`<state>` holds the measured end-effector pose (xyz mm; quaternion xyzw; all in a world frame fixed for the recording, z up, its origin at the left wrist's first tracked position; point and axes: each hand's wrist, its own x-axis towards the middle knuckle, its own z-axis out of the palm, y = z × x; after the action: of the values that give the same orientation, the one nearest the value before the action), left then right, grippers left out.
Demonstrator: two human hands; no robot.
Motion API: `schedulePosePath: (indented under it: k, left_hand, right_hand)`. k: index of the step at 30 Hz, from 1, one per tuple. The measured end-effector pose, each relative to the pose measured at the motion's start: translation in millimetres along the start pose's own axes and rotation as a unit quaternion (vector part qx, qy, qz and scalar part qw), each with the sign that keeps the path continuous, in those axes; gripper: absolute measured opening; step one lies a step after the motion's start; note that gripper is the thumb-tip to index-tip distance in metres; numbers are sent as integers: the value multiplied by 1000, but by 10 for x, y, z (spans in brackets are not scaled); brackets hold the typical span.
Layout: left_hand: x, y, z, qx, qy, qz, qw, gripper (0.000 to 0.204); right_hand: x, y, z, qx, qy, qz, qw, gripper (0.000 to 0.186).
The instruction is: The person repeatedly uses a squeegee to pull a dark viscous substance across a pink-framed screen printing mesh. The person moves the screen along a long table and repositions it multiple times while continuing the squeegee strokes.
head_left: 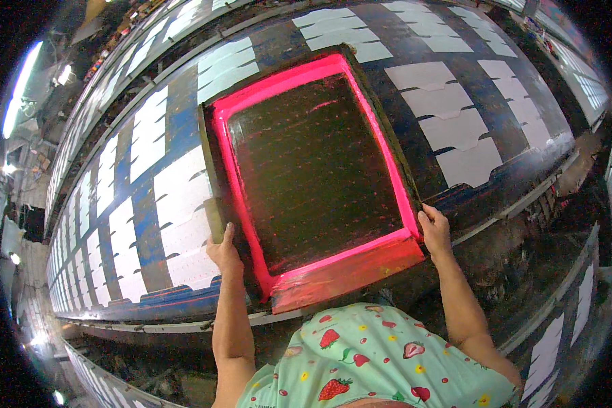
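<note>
A large screen printing frame [313, 177] is tilted across the long table in front of me. Its dark mesh is bordered in bright pink, with a reddish flat strip along the near end. Wrapped round the left side rail near its lower part is my left hand [225, 254], thumb up. At the near right corner my right hand [435, 228] grips the other rail, its fingers partly hidden behind the edge. White cut pieces [449, 115] lie in overlapping columns on the table on both sides of the frame; those under it are hidden.
The long dark table [143, 228] has blue stains and a raised edge rail [517, 197] on my side. Another table [143, 64] with white pieces runs beyond it, and one [544, 360] stands behind me at lower right. A bright tube light [22, 88] hangs at far left.
</note>
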<state>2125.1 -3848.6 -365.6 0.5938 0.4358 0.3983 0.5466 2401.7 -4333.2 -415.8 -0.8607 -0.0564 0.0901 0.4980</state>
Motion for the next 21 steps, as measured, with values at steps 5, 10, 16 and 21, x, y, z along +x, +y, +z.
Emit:
schedulePosePath:
  k: [5,10,16,21]
  left_hand:
    - [-112,53,203,34,15,-13,999,36]
    - [-171,54,312,58,10,-15,998,36]
    - [-89,-117,276,98,4,-15,995,46]
    - [-43,-211,269,208,51,27,976,51]
  right_hand:
    - [102,138,-177,31,-26,11,999,44]
    - [84,-18,-297,54,-42,17,997,47]
    - [-591,-883,-273,-218,-128,-307,918,62]
    - [-1056,-1348,91,-247,-325,-450,794,59]
